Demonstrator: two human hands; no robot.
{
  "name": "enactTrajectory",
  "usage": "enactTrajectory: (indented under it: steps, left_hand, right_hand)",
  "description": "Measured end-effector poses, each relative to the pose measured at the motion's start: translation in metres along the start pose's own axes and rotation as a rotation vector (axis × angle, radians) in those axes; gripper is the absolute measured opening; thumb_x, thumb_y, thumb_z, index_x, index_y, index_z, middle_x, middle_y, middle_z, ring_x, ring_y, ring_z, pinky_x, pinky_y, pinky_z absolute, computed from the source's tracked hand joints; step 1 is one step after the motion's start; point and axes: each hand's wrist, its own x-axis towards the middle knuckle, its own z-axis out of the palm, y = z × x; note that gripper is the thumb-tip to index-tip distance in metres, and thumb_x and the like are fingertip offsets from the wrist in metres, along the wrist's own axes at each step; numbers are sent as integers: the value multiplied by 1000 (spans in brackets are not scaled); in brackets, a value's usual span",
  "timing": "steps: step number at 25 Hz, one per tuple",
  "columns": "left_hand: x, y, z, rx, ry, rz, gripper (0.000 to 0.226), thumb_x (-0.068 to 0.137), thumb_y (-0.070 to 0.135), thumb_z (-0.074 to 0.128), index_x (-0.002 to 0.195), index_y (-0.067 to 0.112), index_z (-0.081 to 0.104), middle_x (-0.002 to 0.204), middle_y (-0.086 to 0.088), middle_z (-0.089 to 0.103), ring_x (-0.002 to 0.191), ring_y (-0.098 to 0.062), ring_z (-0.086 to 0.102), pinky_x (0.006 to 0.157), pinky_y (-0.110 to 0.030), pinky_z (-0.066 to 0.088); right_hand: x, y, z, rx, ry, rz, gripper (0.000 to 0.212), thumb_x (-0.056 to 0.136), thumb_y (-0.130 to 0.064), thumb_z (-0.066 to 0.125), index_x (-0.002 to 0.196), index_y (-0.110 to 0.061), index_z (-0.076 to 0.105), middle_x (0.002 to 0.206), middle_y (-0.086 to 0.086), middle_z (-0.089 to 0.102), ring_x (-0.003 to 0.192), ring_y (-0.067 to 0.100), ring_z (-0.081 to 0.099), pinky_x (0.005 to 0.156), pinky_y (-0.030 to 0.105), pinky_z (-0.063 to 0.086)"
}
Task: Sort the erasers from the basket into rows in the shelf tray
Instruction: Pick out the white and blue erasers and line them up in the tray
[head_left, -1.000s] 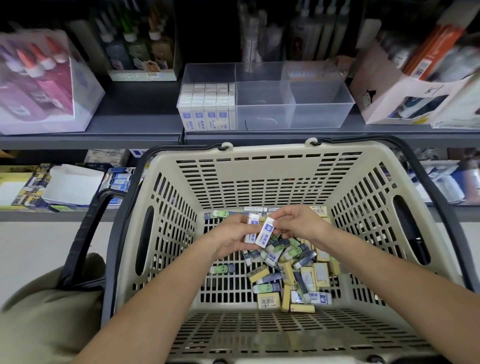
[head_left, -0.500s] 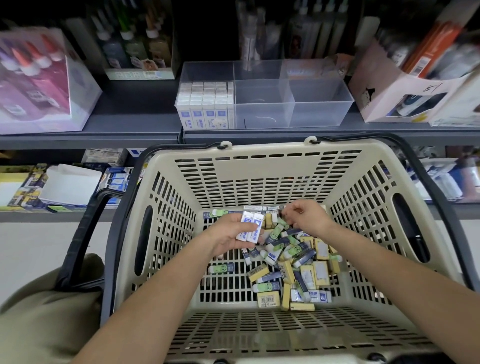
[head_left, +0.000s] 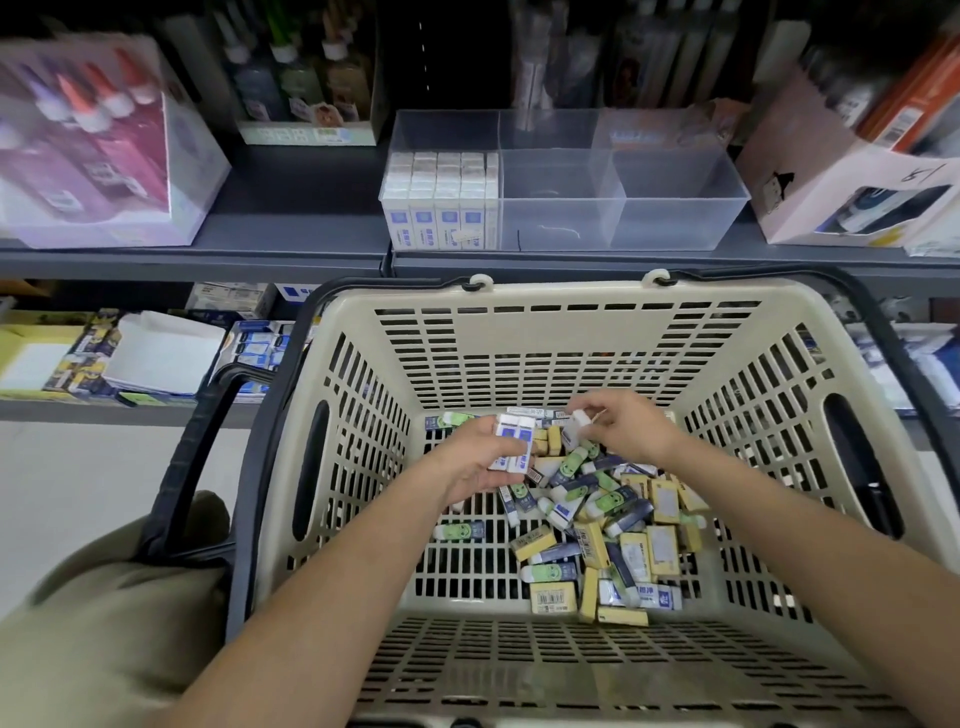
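Observation:
A beige slotted basket (head_left: 561, 332) fills the lower view, with a heap of loose erasers (head_left: 597, 530) in yellow, green and blue-white sleeves on its floor. My left hand (head_left: 475, 462) holds two blue-white erasers (head_left: 511, 441) side by side above the heap. My right hand (head_left: 618, 423) pinches another white eraser (head_left: 574, 426) just right of them. On the shelf behind stands a clear tray (head_left: 670, 208) with three compartments; the left one holds rows of blue-white erasers (head_left: 441, 208), the other two are bare.
The basket's black handles (head_left: 208, 431) hang down at both sides. A pink box of glue bottles (head_left: 93, 150) sits left of the tray, a white carton (head_left: 841, 192) right of it. A lower shelf with stationery (head_left: 145, 358) lies behind the basket.
My right hand passed one eraser to the left hand, dipped to the back of the heap and lifted another white eraser. The left hand now holds two.

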Motion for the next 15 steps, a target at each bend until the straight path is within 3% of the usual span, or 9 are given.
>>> enactTrajectory:
  steps: [2, 7, 11, 15]
  left_hand:
    - [3, 1, -2, -17, 50, 13, 20, 87, 1, 59, 104, 11, 57, 106, -11, 66, 92, -21, 65, 67, -30, 55]
    - [2, 0, -2, -83, 39, -3, 31, 87, -1, 59, 116, 8, 53, 105, -12, 68, 88, -23, 69, 64, -29, 55]
    - [2, 1, 2, -161, -42, 24, 19, 88, 1, 57, 101, 14, 60, 84, -5, 74, 79, -19, 71, 64, -28, 56]
    - [0, 2, 2, -255, -54, 24, 11, 87, 7, 61, 97, 11, 63, 78, -6, 74, 72, -18, 70, 64, -32, 59]
  right_hand:
    - [-2, -4, -16, 186, -57, 46, 27, 85, -2, 61, 109, -14, 63, 95, 0, 61, 83, 14, 60, 70, 24, 52]
    - [-12, -25, -15, 591, -42, 99, 28, 77, 6, 67, 98, -8, 56, 82, 8, 64, 67, 18, 62, 54, 17, 51]
    - [-19, -32, 5, 520, -90, 78, 25, 75, 3, 72, 86, -11, 54, 76, 3, 66, 61, 11, 61, 53, 17, 49]
    - [-21, -30, 16, 434, -61, 22, 24, 76, -8, 74, 82, -14, 53, 62, -7, 66, 51, 0, 58, 51, 13, 43]
